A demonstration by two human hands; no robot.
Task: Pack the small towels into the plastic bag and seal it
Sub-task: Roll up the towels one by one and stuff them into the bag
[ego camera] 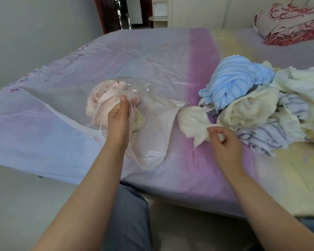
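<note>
A clear plastic bag (152,127) lies on the bed, and my left hand (119,118) grips its open edge. Inside it sit a pink towel (98,98) and part of a pale yellow one (139,120). My right hand (225,142) pinches the corner of a cream small towel (192,122) that lies just right of the bag. A heap of small towels (261,105) rests further right, with a blue striped towel (237,78) on top, cream ones and a white towel with purple stripes (261,134) below.
The bed (116,57) has a pastel purple, blue and yellow sheet. A red-patterned pillow (290,24) lies at the far right corner. A grey wall stands to the left, and a doorway opens beyond the bed. My knee in jeans (129,214) is at the bed's front edge.
</note>
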